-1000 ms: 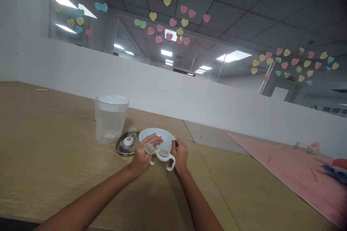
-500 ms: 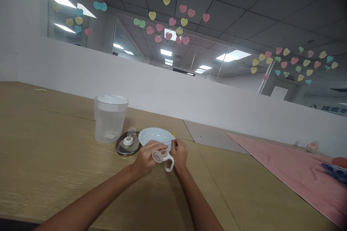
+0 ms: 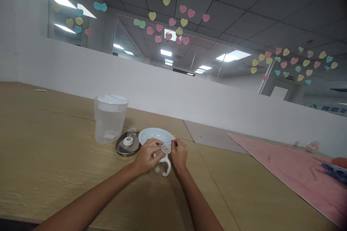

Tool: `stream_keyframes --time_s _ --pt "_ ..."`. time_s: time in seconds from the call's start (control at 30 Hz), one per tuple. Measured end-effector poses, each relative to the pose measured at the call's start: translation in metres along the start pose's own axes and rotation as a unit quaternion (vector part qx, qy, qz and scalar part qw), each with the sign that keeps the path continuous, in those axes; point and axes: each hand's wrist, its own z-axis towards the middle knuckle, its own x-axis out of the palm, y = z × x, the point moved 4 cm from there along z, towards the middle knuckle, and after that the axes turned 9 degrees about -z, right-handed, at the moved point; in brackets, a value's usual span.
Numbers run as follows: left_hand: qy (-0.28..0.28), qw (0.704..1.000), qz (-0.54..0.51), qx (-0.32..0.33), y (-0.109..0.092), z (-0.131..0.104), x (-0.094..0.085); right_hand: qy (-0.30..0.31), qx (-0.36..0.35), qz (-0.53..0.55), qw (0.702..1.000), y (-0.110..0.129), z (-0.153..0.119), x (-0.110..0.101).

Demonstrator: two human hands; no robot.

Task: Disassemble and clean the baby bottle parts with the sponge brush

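My left hand is closed around a small clear bottle with a white curved handle hanging below. One round, see-through end of it faces up toward me. Just to the right, my right hand pinches a thin dark stick between thumb and fingertips; the stick points left above the bottle. Behind both hands sits a pale blue-white bowl, its near rim partly covered by them. To its left, a metal tray bears a white ring and a clear dome cap.
A translucent lidded pitcher stands behind the tray. Something small and yellow shows behind the bowl. On the right lies a pink cloth with a small jar and blue items. A low white wall borders the table.
The clear bottle has turned in my left hand: its round end has moved up and right, and the handle has swung down and left. My right hand has hardly moved.
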Motion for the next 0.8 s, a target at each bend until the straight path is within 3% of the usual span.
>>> stream_keyframes --time_s 0.17,0.37,0.6,0.67,0.8 --pt "0.005 1.000 -0.005 0.005 0.002 -0.003 -0.004 0.006 0.003 0.009 1.000 -0.001 0.000 0.001" --pt "-0.121 0.992 0.022 -0.039 0.016 0.000 -0.016 0.000 -0.001 -0.006 1.000 0.000 -0.001 0.002" --pt "-0.240 0.956 0.066 -0.155 0.065 -0.004 -0.044 -0.013 -0.025 -0.038 0.999 0.002 -0.003 0.003" --pt "-0.230 0.946 0.109 -0.202 0.079 -0.007 -0.055 -0.012 -0.007 -0.028 1.000 -0.001 -0.003 0.004" --pt "-0.149 0.927 0.200 -0.278 0.101 -0.013 -0.068 0.000 0.035 -0.009 0.999 -0.009 -0.002 0.008"
